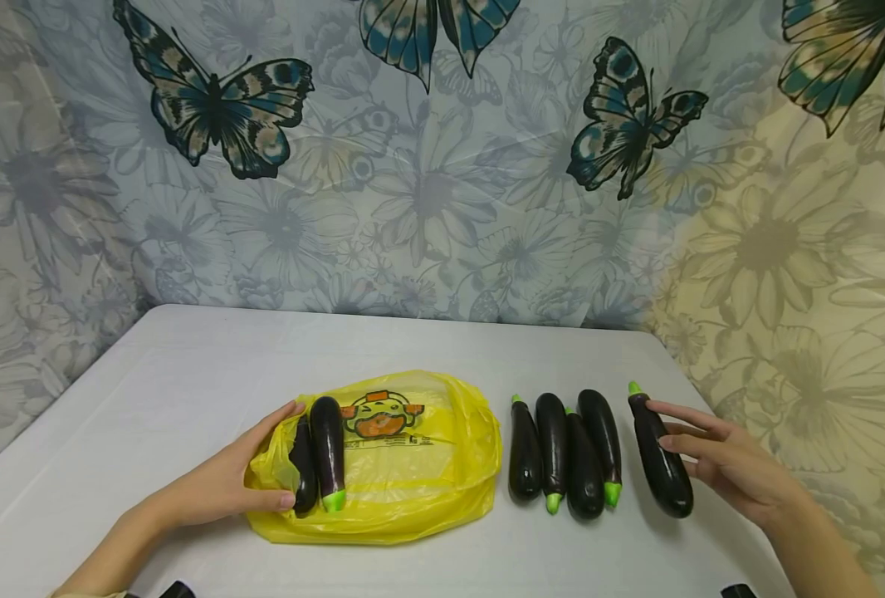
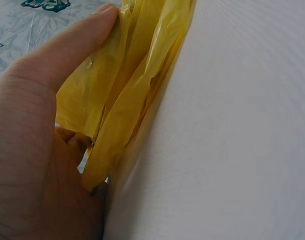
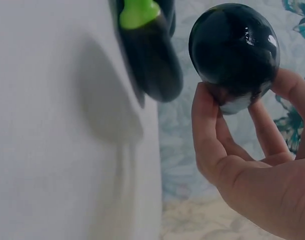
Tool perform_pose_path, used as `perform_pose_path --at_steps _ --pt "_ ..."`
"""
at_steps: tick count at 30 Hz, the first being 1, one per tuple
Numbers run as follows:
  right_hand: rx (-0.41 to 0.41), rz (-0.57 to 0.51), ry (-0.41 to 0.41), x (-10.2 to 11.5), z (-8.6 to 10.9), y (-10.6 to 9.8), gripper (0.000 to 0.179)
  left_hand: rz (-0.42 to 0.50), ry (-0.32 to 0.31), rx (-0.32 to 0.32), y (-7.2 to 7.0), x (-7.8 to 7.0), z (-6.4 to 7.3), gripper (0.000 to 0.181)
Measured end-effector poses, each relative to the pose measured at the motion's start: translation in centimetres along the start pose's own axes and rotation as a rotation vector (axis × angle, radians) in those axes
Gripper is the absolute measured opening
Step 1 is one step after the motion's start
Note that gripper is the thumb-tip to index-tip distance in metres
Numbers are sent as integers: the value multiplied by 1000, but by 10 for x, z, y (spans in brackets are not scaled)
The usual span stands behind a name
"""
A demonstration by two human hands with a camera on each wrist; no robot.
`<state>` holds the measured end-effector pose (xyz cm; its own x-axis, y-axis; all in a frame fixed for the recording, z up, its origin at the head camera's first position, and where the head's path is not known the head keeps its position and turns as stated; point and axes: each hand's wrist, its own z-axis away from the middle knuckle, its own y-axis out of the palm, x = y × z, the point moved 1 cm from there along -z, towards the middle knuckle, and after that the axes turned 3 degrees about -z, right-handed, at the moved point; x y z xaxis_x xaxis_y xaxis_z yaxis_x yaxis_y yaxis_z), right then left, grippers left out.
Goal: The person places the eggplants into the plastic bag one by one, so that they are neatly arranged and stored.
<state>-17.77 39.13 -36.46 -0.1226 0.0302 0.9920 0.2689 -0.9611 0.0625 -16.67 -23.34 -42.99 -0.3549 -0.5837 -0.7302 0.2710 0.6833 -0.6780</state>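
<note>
A yellow plastic bag (image 1: 420,482) with a printed cartoon lies flat on the table. My left hand (image 1: 244,465) grips its left end, thumb and fingers spread apart around the edge; in the left wrist view the thumb (image 2: 67,50) lies against bunched yellow plastic (image 2: 127,105). Two eggplants are at that end: one (image 1: 328,448) lies on the bag, and another (image 1: 304,469) beside it is partly edged by plastic. At the right, my right hand (image 1: 734,461) holds a dark eggplant (image 1: 659,457) between thumb and fingers, its green stem end pointing away. The right wrist view shows this eggplant (image 3: 235,50) raised off the table.
Several eggplants (image 1: 554,448) lie side by side in a row between the bag and my right hand, stem ends alternating. The white table (image 1: 398,340) ends at a wall covered with butterfly-patterned cloth (image 1: 427,208). Small black objects (image 1: 177,590) show at the bottom edge.
</note>
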Motion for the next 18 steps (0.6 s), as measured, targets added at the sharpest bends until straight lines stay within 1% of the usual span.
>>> perform_pose_path --at_steps 5,11,16,18 --pt "1 8 -3 3 2 12 46 3 -4 1 0 0 0 105" --pt "44 12 -32 4 0 23 47 -1 -1 0 0 2 0 105" --pt "64 1 -43 4 0 30 47 -5 -2 0 0 2 0 105" --pt "56 6 -39 5 1 33 47 1 -4 3 0 2 0 105"
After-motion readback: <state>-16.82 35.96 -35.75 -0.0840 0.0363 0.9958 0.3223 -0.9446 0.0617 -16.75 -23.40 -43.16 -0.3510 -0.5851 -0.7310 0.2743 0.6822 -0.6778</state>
